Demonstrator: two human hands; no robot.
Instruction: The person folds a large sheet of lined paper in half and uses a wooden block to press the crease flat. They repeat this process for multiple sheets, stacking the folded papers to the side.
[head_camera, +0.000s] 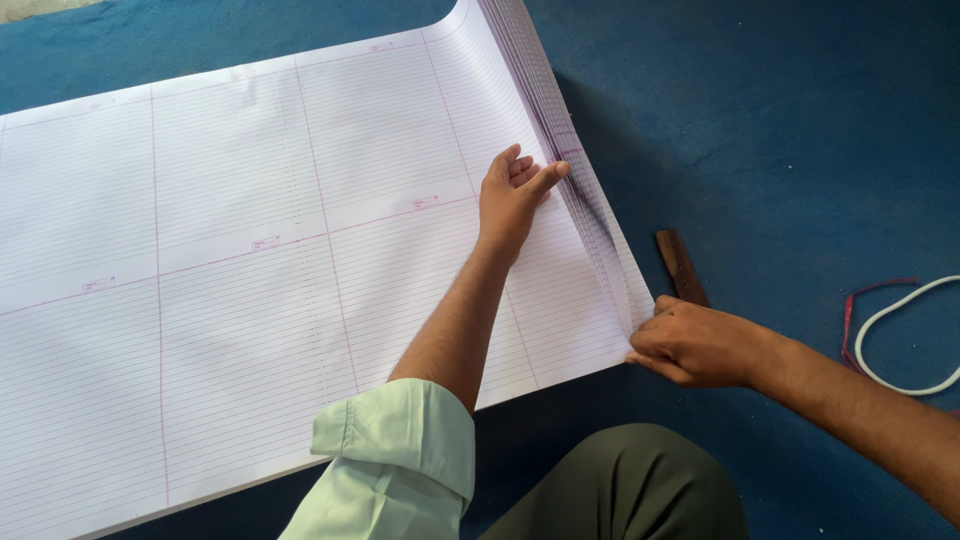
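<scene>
We see the stack of ruled sheets (250, 250) lying on the floor cloth (780, 120). Our left hand (515, 195) rests on its top sheet near the right edge; our right hand (695, 345) touches the near right corner. Right of the stack lies a wooden strip (680, 265), farther right a cord (900, 335).

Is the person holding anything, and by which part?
The right hand pinches the stack of ruled sheets at its near right corner. The left hand only presses flat near the stack's right edge, gripping nothing.

Ruled sheet stack (250, 250) cut off by left and top edges. Wooden stick (680, 265) partly hidden behind right hand (695, 345). White cord (905, 340) clipped at right edge. Small pink labels unreadable.
</scene>
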